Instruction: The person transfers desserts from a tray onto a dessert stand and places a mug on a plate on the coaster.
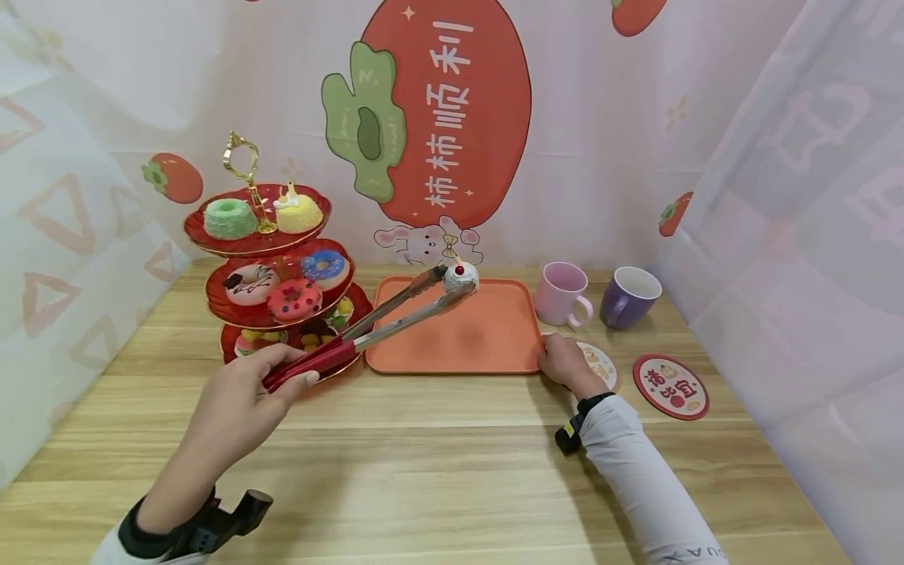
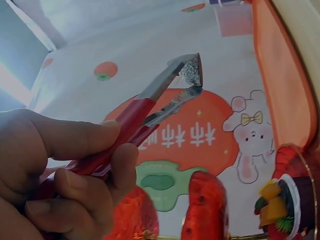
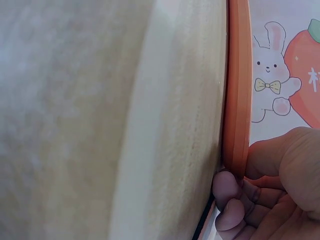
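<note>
- Our left grip [image 1: 243, 396] is clenched round the red handles of the tongs [image 1: 330, 358], thumb on the near side.
- The small white cake [image 1: 462, 281] sits pinched between the tongs' tips, beyond our left grip and to its right; it is up in the air, and from the head view it overlaps the far edge of the orange tray [image 1: 452, 355].
- Our right grip [image 1: 565, 362] grasps the tray at its near right corner, thumb against the rim and fingers curled.
- We count one pair of tongs, one tray and one three-tiered red stand [image 1: 229, 246].
- On the stand we count two cakes on the top tier, one green and one yellow, and three doughnuts on the middle tier; the bottom tier's pastries are partly hidden, so we cannot tell their number.
- To the right we count two mugs, the pink mug [image 1: 555, 296] and the purple mug [image 1: 625, 306], plus two coasters [image 1: 671, 387], one partly behind our right grip.
- The tray's left edge lies close beside the stand; its right edge is near the pink mug.
- Bare wood of the tabletop [image 1: 395, 479] spreads between our forearms, and the fabric backdrop [image 1: 579, 110] rises behind.
</note>
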Tool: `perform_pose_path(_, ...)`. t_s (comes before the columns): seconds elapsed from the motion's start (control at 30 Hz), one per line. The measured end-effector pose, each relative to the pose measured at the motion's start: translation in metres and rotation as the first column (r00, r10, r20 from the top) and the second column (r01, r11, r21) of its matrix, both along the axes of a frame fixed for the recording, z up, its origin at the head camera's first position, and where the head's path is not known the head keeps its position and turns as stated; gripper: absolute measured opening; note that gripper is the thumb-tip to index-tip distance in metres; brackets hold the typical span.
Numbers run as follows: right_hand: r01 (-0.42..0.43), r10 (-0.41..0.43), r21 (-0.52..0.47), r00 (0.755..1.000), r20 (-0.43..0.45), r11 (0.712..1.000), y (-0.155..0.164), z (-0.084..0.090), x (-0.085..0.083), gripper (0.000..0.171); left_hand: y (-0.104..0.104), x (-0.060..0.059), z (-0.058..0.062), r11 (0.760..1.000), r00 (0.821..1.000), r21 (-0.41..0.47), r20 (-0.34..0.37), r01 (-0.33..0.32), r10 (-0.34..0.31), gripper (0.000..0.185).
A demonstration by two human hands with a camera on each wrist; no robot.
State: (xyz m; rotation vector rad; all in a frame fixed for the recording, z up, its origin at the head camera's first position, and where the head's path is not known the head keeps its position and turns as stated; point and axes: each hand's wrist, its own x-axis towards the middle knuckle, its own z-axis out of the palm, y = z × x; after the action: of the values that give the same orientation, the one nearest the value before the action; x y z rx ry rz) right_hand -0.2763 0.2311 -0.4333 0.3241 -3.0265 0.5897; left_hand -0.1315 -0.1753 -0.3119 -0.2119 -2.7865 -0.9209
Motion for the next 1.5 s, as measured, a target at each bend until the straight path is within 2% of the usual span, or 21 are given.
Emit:
perform_pose_path(0.3,-0.004,0.004,0.022,1.000,-0.003,1.000,0.000,-0.001,-0.001,0.018,-0.016,0.017,0.013,0.998,0.996,-0.032,-0.063,-0.062,0.059,0.026)
perform_pose_path(0.67,-0.006,0.006,0.003,1.000,-0.025,1.000,0.000,-0.002,-0.001,0.019,-0.030,0.032,0.019,0.993,0.980,-0.021,-0.165,-0.117,0.112,0.020)
perform_pose_path(0.9,-0.001,0.001,0.009,1.000,-0.017,1.000,0.001,-0.003,-0.002,0.019,-0.046,0.043,0.022,0.979,0.971,-0.025,-0.139,-0.202,0.196,0.026)
perform_pose_path(1.03,-0.005,0.005,0.012,1.000,-0.021,1.000,0.001,-0.002,-0.001,0.018,-0.058,0.047,0.023,0.971,0.956,-0.020,-0.178,-0.240,0.232,0.025)
perform_pose_path(1.1,-0.009,0.009,0.015,1.000,-0.024,1.000,0.000,-0.001,-0.002,0.018,-0.064,0.047,0.022,0.968,0.950,0.012,-0.189,-0.251,0.248,0.025)
perform_pose_path(1.17,-0.015,0.015,0.019,0.999,-0.029,1.000,0.000,-0.001,-0.002,0.018,-0.070,0.047,0.019,0.966,0.944,0.079,-0.208,-0.245,0.256,0.022)
perform_pose_path(1.33,-0.029,0.030,0.024,0.998,-0.049,0.999,0.001,-0.002,-0.002,0.018,-0.084,0.048,0.012,0.946,0.930,0.267,-0.263,-0.185,0.256,0.020)
perform_pose_path(1.43,-0.028,0.029,0.019,0.999,-0.043,0.999,0.001,-0.003,-0.002,0.018,-0.089,0.049,0.010,0.934,0.923,0.312,-0.278,-0.175,0.265,0.024)
perform_pose_path(1.5,-0.024,0.024,0.014,0.999,-0.036,1.000,0.000,-0.003,-0.003,0.018,-0.092,0.051,0.010,0.936,0.914,0.301,-0.299,-0.182,0.273,0.025)
